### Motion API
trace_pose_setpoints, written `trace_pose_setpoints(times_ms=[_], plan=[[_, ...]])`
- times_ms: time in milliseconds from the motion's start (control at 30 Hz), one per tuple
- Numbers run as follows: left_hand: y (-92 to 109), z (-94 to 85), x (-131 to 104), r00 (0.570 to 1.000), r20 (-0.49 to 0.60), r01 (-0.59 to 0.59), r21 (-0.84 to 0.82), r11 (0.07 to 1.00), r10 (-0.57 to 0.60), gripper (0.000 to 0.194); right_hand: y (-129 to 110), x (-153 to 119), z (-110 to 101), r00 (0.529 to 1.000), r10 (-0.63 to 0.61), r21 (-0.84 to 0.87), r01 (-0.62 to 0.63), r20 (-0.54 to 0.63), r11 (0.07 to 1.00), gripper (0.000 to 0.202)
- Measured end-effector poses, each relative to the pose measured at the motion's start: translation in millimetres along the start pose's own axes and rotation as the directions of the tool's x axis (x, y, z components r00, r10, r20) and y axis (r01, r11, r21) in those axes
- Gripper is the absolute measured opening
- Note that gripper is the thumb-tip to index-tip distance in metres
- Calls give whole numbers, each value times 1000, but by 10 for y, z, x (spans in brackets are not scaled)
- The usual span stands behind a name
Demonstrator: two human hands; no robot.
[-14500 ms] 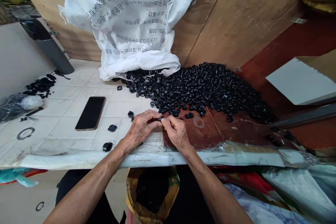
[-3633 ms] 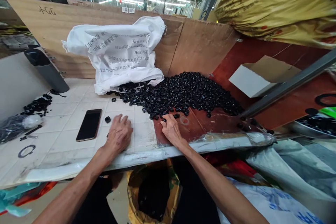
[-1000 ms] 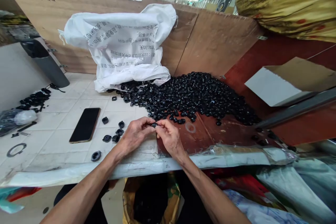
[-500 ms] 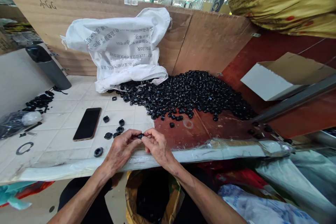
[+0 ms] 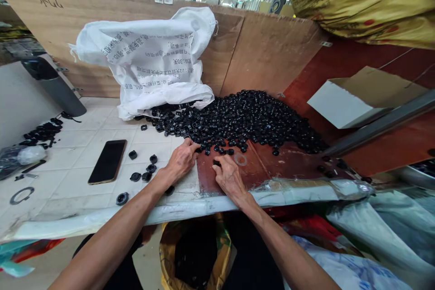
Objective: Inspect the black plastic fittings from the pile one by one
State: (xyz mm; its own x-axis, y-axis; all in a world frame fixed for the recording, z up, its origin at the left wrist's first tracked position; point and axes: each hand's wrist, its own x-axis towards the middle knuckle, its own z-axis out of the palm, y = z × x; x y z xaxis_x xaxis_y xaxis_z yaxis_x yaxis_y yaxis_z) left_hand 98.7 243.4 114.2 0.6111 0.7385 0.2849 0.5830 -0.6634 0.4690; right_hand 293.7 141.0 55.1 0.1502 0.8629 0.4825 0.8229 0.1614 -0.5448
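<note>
My left hand (image 5: 183,159) reaches to the near left edge of a heap of small black plastic rings (image 5: 258,118). Its fingers are curled down at the heap, and what they hold, if anything, is hidden. Close to it, over the red board, my right hand (image 5: 230,176) has its thumb and fingertips closed around a small black plastic piece (image 5: 216,162). Several larger black ring-shaped parts, among them a round one (image 5: 122,198), lie left of my left forearm. Another black part (image 5: 169,190) shows partly from behind that forearm.
A phone (image 5: 108,161) lies on the white tabletop, with a flat grey ring (image 5: 21,195) farther left. A white sack (image 5: 156,63) leans on the plywood panel (image 5: 265,50). Below the table edge hangs an open yellow bag (image 5: 166,258) with dark contents. A dark bottle (image 5: 56,86) stands at left.
My hands were together at the table edge around a small black part. They have separated and moved forward, the left to the heap, the right to a loose piece. The view has shifted slightly.
</note>
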Motion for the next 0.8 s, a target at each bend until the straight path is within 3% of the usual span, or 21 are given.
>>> trace_pose_setpoints(times_ms=[100,167,233,300,433,567,700,800], plan=[[-86,118,75,997,-59,43,-103,994,-49,24,-138,29,30,999,31,111,-35,37,993,11],[-149,106,1,980,-74,159,-263,952,-184,20,-253,81,41,995,57,213,-72,77,974,11],[-200,61,-120,942,7,306,-429,850,-336,20,-345,153,67,991,44,295,-79,124,952,9],[-231,12,-246,914,73,384,-472,793,-400,21,-399,226,120,983,-21,331,-41,180,943,9],[-237,-41,-416,932,-21,335,-329,883,-362,28,-414,302,237,972,-112,310,45,204,950,24],[-215,-21,-450,949,-23,299,-251,921,-314,43,-378,272,255,977,-109,304,49,182,951,15],[-184,26,-437,981,12,191,-162,968,-192,32,-366,242,222,987,-79,295,35,141,955,7],[-147,48,-451,984,3,180,-136,974,-181,27,-382,248,196,993,-11,353,-33,120,935,1]])
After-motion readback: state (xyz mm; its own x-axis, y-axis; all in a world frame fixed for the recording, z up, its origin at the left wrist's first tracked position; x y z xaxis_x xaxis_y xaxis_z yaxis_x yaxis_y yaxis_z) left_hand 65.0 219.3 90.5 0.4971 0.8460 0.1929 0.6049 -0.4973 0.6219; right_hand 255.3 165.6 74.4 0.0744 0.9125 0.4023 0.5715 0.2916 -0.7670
